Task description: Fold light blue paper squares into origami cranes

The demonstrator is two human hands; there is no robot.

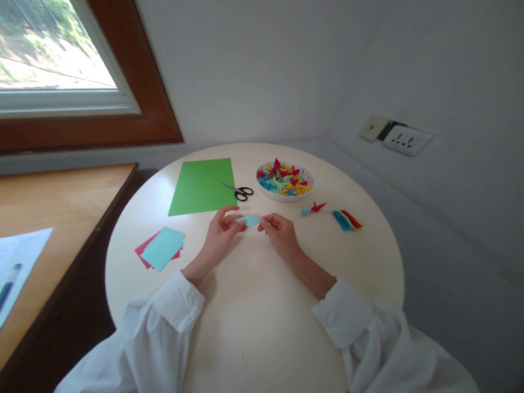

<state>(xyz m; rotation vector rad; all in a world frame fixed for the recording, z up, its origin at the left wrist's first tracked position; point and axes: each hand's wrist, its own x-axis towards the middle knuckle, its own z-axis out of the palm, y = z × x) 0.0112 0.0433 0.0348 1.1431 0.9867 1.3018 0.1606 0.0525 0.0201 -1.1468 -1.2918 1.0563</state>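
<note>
Between my two hands is a small piece of folded light-blue paper (250, 220), raised just over the table. My left hand (223, 229) pinches its left end between thumb and fingers, the index finger arched above. At the right end, my right hand (279, 230) grips the tip with thumb and forefinger. The finer folds are too small to make out. Beyond my hands lie black-handled scissors (241, 192), partly on a green sheet (203, 185). To the right rest a red paper crane (318, 207) and a small light-blue folded paper piece (305, 211).
A white bowl (285, 197) full of colourful paper cranes stands at the back of the round white table (254, 327). Folded coloured paper strips (347, 220) lie at the right. Light-blue and red paper squares (164, 248) are stacked at the left. A wooden desk (61, 202) adjoins the left side.
</note>
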